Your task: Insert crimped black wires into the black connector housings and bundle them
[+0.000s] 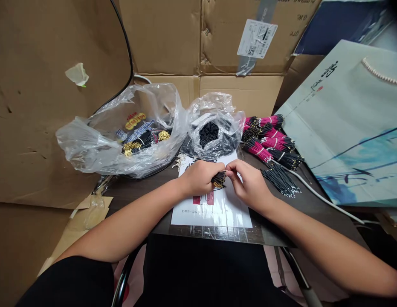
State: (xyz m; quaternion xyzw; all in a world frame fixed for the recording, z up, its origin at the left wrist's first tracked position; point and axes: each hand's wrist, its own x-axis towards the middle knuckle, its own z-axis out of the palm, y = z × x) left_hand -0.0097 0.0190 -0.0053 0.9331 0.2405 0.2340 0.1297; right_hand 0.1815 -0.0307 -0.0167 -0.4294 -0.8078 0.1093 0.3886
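Over a printed sheet (185, 217), the left hand (200, 177) grips a bundle of gold-tipped black wires (219, 180); the right hand (251, 184) pinches at its edge. Slackened fingers could spill it. Loose wires (280, 179) at three o'clock may scatter if nudged; a bump could tip the open plastic bag (229, 143) at twelve.

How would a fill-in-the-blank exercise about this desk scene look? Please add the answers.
The right hand is beside a bundle that is in the grip of the person's ____ one.
The sheet beneath this bundle is mostly ____ in colour.
The boxes behind the table are made of ____.
The larger see-through bag is made of ____.

Missing words: left; white; cardboard; plastic.
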